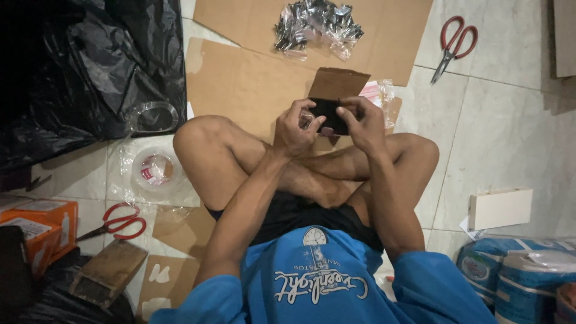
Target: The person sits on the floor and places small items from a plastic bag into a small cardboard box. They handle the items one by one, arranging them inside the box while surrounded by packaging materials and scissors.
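Note:
I sit cross-legged on the floor, looking down at my knees. My left hand (295, 127) and my right hand (363, 123) both grip a small black flat object (329, 112) held above my legs. A piece of brown cardboard (337, 83) sticks up behind the object, touching it. Something clear and shiny, like a small plastic bag, shows between my left fingers. Behind my right hand lies a clear bag with a pink strip (379, 91).
Flat cardboard sheets (246, 84) cover the tiles ahead, with a pile of small bagged dark items (317, 25). Red scissors (454, 45) lie far right, another pair (117, 223) near left. Tape rolls (156, 169), black plastic sheeting (78, 66), orange boxes (42, 225), a wooden block (109, 271), blue packs (519, 276).

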